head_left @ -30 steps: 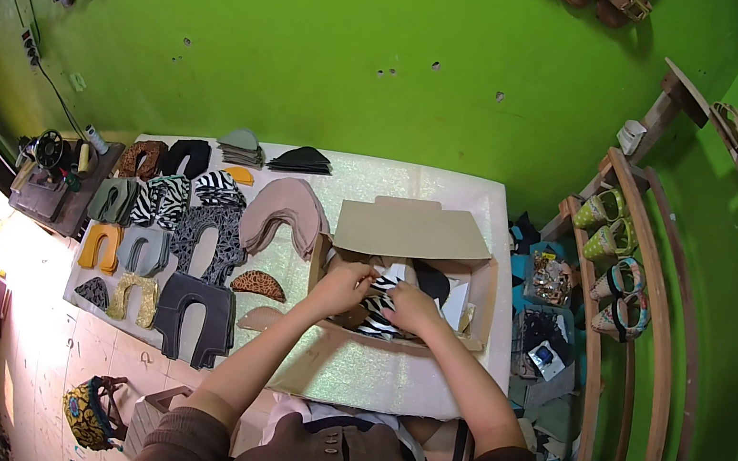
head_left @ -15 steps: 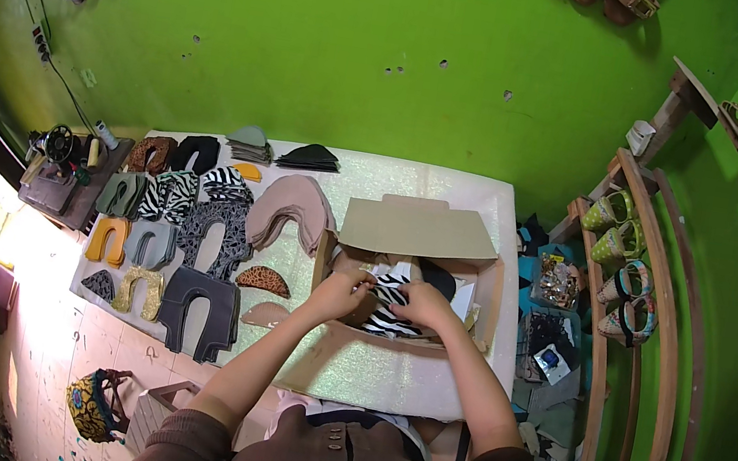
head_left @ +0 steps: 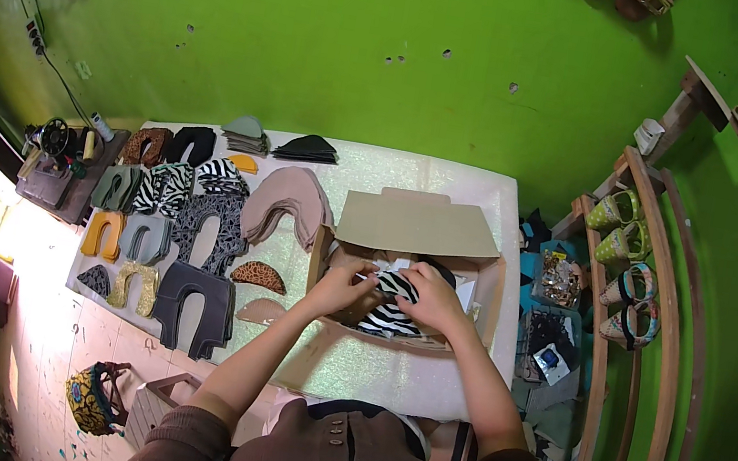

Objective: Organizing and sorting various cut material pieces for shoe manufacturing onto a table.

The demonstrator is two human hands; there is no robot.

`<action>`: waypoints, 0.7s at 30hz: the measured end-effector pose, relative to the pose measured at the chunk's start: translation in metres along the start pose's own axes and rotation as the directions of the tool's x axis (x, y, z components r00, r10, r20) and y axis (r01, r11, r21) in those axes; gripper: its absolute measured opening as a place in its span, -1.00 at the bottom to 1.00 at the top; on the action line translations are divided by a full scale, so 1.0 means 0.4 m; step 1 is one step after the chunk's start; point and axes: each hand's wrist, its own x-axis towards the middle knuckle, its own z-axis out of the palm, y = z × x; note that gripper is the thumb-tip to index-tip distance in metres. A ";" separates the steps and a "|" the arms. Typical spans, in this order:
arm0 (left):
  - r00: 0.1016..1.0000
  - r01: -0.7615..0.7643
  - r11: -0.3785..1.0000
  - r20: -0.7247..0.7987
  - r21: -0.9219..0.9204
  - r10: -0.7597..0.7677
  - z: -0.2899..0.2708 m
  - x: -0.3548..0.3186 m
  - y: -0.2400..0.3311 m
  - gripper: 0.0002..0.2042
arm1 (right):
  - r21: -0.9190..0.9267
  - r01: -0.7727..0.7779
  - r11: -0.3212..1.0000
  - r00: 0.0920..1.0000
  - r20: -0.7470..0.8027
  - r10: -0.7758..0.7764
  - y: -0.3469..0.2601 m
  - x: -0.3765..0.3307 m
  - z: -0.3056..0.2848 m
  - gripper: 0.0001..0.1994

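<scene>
An open cardboard box [head_left: 320, 271] stands on the right part of the table, its flap [head_left: 421, 224] folded back toward the wall. Inside it lie zebra-print pieces [head_left: 390, 322], with a black piece and white paper partly showing behind my hands. My right hand [head_left: 435, 299] is closed on a zebra-print piece [head_left: 396, 285], raised a little over the others. At that piece's left end, the bent fingers of my left hand [head_left: 342, 288] pinch its edge; the fingertips are small and partly hidden.
Stacks of cut pieces cover the table's left side, among them a beige arched stack [head_left: 282, 202], a grey one [head_left: 196, 300] and a leopard-print half-moon [head_left: 259, 276]. A sewing machine [head_left: 54, 144] stands far left. Bins of scraps [head_left: 562, 280] and a wooden shoe rack [head_left: 661, 277] stand right.
My right hand has moved up and slightly right, lifting a zebra-print piece off the others. My left hand stays near the box's left side. The view has shifted slightly.
</scene>
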 end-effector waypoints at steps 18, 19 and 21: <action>0.985 0.170 0.852 0.096 -0.496 -0.140 -0.030 -0.017 -0.024 -0.74 | 0.024 0.124 0.992 0.982 -0.146 -0.119 -0.021 -0.004 0.002 -0.58; 0.985 0.171 0.843 0.093 -0.511 -0.144 -0.031 -0.020 -0.022 -0.74 | 0.028 0.127 0.992 0.981 -0.153 -0.122 -0.023 -0.005 0.000 -0.58; 0.988 0.152 0.817 0.082 -0.556 -0.128 -0.033 -0.025 -0.019 -0.73 | 0.019 0.131 0.991 0.978 -0.169 -0.126 -0.023 -0.010 -0.004 -0.58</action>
